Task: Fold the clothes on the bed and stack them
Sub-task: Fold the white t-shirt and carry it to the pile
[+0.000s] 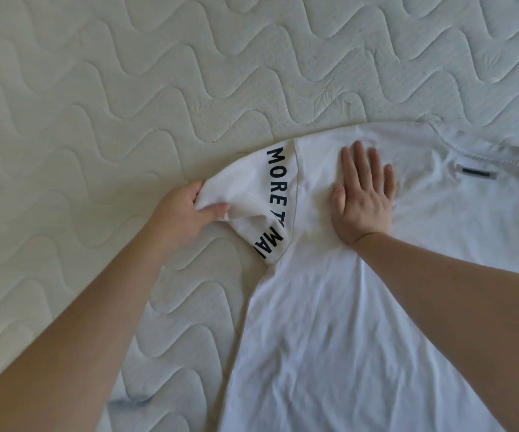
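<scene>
Both bare forearms enter from the bottom edge, nearest the camera, left one from lower left, right one from lower right; white T-shirt (330, 322) lies spread flat on the quilted mattress (111, 88), body running toward the bottom of view, neckline at upper right; shirt is wrinkled across the body, lower hem out of frame; left hand (186, 210) grips the end of the left-side sleeve (252, 194), fingers and thumb curled round bunched fabric, sleeve lifted a little and partly turned over at its lower end; sleeve carries dark block lettering (277, 182) running along the shoulder seam, "MORE" readable, the rest creased and partly hidden; right hand (364, 194) lies flat on the shoulder area of the shirt just beside that seam, fingers straight and close together, thumb out toward the sleeve, palm down on the cloth; ribbed collar (476, 154) curves along the top right; small dark label (476, 173) sits just below the collar, its print too blurred to read; mattress cover is off-white with wavy stitched lines, a faint bluish mark near the bottom left of the shirt.
</scene>
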Tool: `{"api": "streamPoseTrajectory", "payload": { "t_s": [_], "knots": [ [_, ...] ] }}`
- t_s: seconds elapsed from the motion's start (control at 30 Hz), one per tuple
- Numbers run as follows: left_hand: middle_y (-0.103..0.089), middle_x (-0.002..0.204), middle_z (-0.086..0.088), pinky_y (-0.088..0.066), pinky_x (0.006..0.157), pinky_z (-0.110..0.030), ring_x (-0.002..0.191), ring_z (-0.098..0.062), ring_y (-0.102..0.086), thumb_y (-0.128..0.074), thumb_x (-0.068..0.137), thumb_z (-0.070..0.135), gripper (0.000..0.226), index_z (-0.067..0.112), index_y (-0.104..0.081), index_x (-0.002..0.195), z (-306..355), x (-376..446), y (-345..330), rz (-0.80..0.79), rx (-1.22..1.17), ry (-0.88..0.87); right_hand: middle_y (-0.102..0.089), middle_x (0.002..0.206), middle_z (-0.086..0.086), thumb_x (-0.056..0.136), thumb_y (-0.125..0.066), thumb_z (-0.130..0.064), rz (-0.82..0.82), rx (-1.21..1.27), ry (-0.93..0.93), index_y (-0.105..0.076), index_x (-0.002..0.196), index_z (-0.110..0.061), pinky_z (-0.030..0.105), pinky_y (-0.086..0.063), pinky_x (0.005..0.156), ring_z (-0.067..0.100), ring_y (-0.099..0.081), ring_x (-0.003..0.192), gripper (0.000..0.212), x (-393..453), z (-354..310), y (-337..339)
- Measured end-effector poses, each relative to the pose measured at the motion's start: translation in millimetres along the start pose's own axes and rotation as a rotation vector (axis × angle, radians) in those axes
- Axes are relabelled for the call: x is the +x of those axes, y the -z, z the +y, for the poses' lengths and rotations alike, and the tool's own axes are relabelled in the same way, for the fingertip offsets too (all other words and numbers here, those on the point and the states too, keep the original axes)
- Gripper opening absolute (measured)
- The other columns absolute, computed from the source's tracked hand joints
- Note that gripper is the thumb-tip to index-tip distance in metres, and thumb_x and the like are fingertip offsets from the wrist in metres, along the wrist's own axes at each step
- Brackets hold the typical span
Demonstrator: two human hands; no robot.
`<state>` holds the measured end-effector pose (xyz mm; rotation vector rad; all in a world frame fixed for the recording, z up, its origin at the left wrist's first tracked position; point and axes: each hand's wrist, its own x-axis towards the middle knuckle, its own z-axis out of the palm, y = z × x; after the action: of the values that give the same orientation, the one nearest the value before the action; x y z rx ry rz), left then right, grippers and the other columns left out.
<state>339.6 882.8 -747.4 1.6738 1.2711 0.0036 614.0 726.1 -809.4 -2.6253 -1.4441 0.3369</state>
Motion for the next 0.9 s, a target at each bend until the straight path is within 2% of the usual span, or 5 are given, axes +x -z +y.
{"api": "streamPoseTrajectory", "payload": {
  "t_s": [0.2, 0.43, 0.53, 0.7, 0.9],
  "knots": [
    [-0.076, 0.095, 0.005, -0.058, 0.070, -0.029, 0.093, -0.012, -0.072, -0.059, 0.095, 0.034, 0.018, 0.019, -0.070, 0.098, 10, -7, -2, 0.158, -0.808, 0.227, -0.009, 0.165, -0.006, 0.096, -0.025, -0.041, 0.015, -0.002, -0.004, -0.012, 0.157, -0.029, 0.046, -0.002, 0.122, 0.018, -0.003, 0.152, 0.063, 0, 1, -4],
    [-0.059, 0.118, 0.033, -0.035, 0.086, 0.002, 0.111, 0.021, -0.051, -0.075, 0.075, 0.056, 0.067, 0.025, -0.057, 0.131, 0, -35, -7, -0.288, -0.090, -0.049, -0.006, 0.165, -0.008, 0.097, -0.026, -0.041, 0.019, -0.004, -0.010, -0.009, 0.156, -0.031, 0.045, 0.000, 0.122, 0.017, -0.001, 0.152, 0.063, 0, 2, -6],
    [-0.044, 0.149, -0.001, -0.026, 0.111, -0.018, 0.140, -0.013, -0.036, -0.085, 0.073, 0.034, 0.079, 0.018, -0.049, 0.142, -8, -35, -15, -0.241, 0.284, -0.182, -0.006, 0.165, -0.007, 0.096, -0.026, -0.041, 0.017, 0.002, -0.011, -0.009, 0.157, -0.030, 0.046, -0.001, 0.122, 0.017, -0.001, 0.152, 0.063, 1, 1, -4],
    [-0.070, 0.108, 0.021, -0.039, 0.079, 0.001, 0.103, 0.009, -0.060, -0.065, 0.091, 0.042, 0.033, 0.024, -0.069, 0.119, -5, -36, -15, 0.068, -0.062, -0.030, -0.007, 0.165, -0.007, 0.096, -0.026, -0.040, 0.018, 0.003, -0.014, -0.010, 0.157, -0.029, 0.046, -0.001, 0.122, 0.018, -0.002, 0.152, 0.064, 0, 0, -3],
    [-0.063, 0.063, 0.007, -0.045, 0.045, -0.028, 0.048, -0.012, -0.056, -0.056, 0.096, 0.043, 0.021, 0.026, -0.064, 0.086, 9, -39, -24, 0.201, -0.294, 0.136, -0.008, 0.165, -0.007, 0.096, -0.031, -0.038, 0.042, 0.013, -0.005, -0.010, 0.156, -0.030, 0.045, 0.000, 0.122, 0.018, -0.002, 0.152, 0.065, 1, 3, -7]
  ]
}}
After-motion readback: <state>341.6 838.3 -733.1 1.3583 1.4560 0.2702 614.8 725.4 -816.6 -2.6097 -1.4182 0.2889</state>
